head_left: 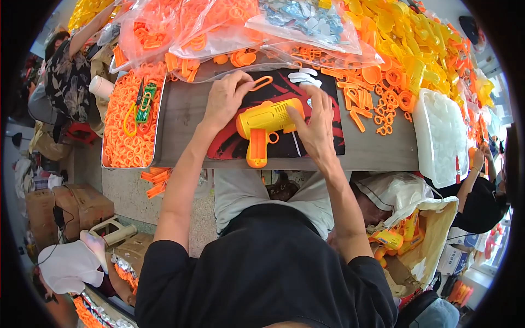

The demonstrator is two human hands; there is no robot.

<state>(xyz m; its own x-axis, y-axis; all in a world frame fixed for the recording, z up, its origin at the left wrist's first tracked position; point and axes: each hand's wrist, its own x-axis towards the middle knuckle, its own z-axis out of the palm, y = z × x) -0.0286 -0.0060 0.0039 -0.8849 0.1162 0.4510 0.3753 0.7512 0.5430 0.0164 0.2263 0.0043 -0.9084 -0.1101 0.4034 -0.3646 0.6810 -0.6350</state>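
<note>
A yellow toy gun body (266, 124) with an orange grip lies on a red-and-black mat (328, 117) on the grey table. My left hand (225, 98) pinches a small orange loop part (261, 83) just above the toy's rear end. My right hand (314, 121) rests on the toy's front end, fingers spread and pressing on it. A few small white pieces (304, 76) lie on the mat beyond the toy.
A metal tray (157, 131) of orange rings with a green tool (145, 101) stands at left. Clear bags of orange parts (208, 27) and piles of yellow parts (415, 44) fill the back. A white bin (440, 134) sits at right. Other people work at both sides.
</note>
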